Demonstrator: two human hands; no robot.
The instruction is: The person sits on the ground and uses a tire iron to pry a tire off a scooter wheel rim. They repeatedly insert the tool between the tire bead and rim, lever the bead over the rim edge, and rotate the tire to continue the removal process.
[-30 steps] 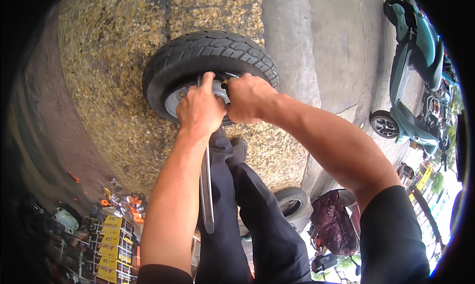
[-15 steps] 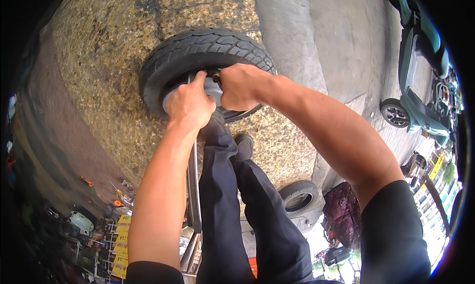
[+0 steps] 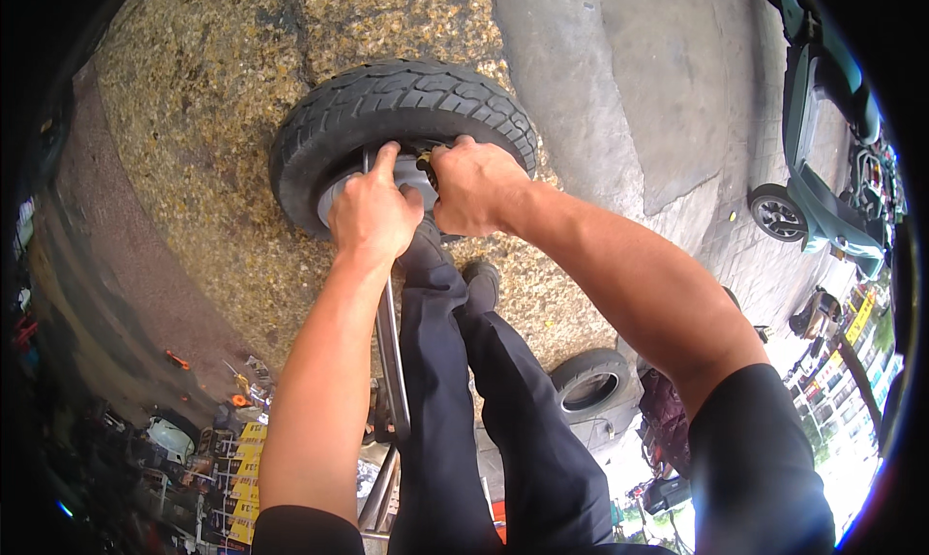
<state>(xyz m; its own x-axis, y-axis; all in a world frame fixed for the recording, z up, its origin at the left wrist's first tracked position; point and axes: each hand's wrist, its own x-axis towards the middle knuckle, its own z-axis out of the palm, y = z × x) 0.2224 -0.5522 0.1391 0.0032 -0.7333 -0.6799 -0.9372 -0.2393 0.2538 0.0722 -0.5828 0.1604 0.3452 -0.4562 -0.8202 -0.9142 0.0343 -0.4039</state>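
Note:
A black tyre (image 3: 406,95) with chunky tread stands tilted on a silver-grey wheel rim (image 3: 334,202), close in front of my feet. My left hand (image 3: 373,211) is closed at the rim over a long metal bar (image 3: 390,361), its index finger stretched against the tyre's inner edge. The bar's upper end shows beside that finger, and its shaft runs down past my wrist. My right hand (image 3: 479,187) is closed at the tyre's inner edge on a small dark piece with a brass-coloured part (image 3: 425,162). The rest of that piece is hidden by my fingers.
My shoe (image 3: 423,245) is right against the wheel. A loose tyre (image 3: 588,381) lies on the ground to the right. A teal scooter (image 3: 823,207) stands far right. Tools and yellow-labelled boxes (image 3: 249,478) are at lower left, a maroon quilted cover (image 3: 666,424) at lower right.
My right hand has turned slightly and shifted down a little at the rim, with its forearm lower. My left hand stays nearly in place. The view has shifted slightly.

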